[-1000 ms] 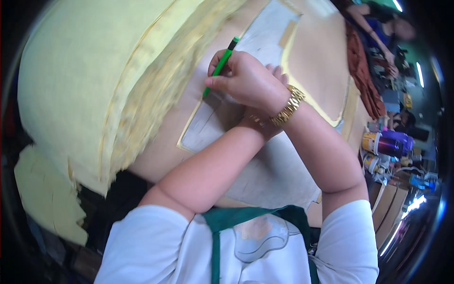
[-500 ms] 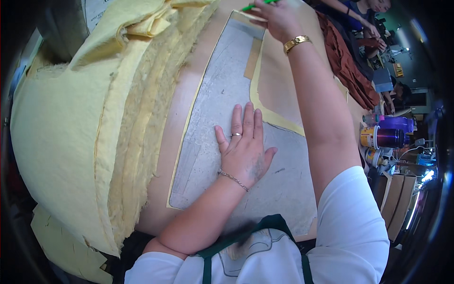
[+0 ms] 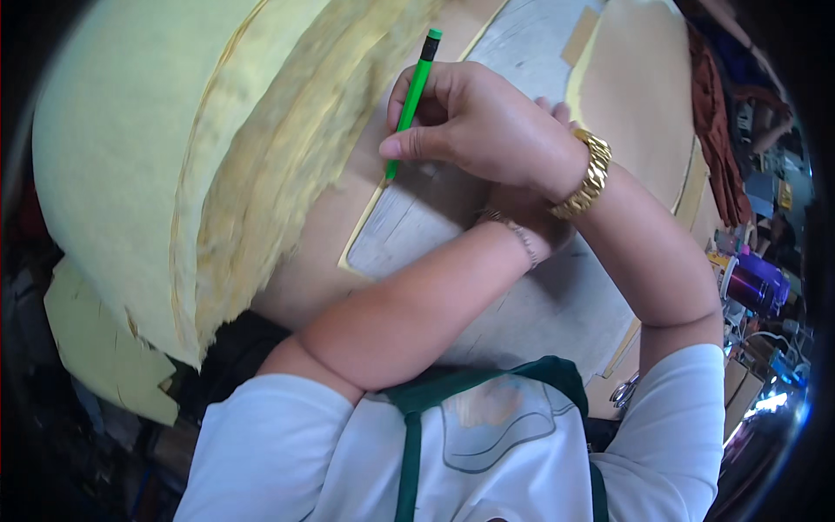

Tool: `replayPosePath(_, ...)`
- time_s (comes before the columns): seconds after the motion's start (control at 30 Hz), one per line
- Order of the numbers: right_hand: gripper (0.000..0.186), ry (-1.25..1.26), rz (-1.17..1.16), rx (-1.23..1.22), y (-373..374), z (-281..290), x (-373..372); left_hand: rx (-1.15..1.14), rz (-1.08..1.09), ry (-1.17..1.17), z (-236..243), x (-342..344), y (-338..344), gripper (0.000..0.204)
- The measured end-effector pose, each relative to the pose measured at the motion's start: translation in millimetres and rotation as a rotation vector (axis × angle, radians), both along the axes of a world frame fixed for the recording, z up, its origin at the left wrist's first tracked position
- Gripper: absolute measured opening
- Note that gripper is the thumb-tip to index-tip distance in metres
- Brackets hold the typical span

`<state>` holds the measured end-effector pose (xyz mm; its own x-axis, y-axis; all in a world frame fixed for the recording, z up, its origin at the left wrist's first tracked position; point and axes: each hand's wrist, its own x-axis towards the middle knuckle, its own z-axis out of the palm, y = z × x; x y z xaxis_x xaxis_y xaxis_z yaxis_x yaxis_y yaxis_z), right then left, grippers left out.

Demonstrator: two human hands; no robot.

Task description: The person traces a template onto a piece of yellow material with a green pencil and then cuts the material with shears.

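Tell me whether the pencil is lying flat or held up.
Held up: the right hand grips the green pencil aslant, tip down by the grey sheet.

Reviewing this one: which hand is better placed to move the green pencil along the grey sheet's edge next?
Likely the right hand: it holds the green pencil, point down at the grey sheet's edge. The left hand is crossed beneath it, mostly hidden.

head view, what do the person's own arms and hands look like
The short sleeves are white. The right hand is ungloved, with a wide gold-coloured link band at the wrist. The left hand is mostly hidden; a thin chain bracelet circles its wrist.
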<state>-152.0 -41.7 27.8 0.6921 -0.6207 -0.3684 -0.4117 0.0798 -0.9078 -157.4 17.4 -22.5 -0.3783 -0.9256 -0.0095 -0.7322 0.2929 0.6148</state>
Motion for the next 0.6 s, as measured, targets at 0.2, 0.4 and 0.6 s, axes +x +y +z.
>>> replayPosePath(0.2, 0.02, 0.043, 0.077, -0.151, 36, -6, 21, -0.323, 0.076, -0.018, -20, -11, 8, 0.07)
replayPosePath(0.4, 0.021, -0.019, 0.09, -0.116, 50, -11, 32, -0.243, 0.067, 0.129, -15, -6, 9, 0.076)
replayPosePath(0.6, 0.02, 0.039, 0.06, -0.235, 39, -6, 23, -0.274, 0.05, 0.088, -12, -9, 6, 0.075)
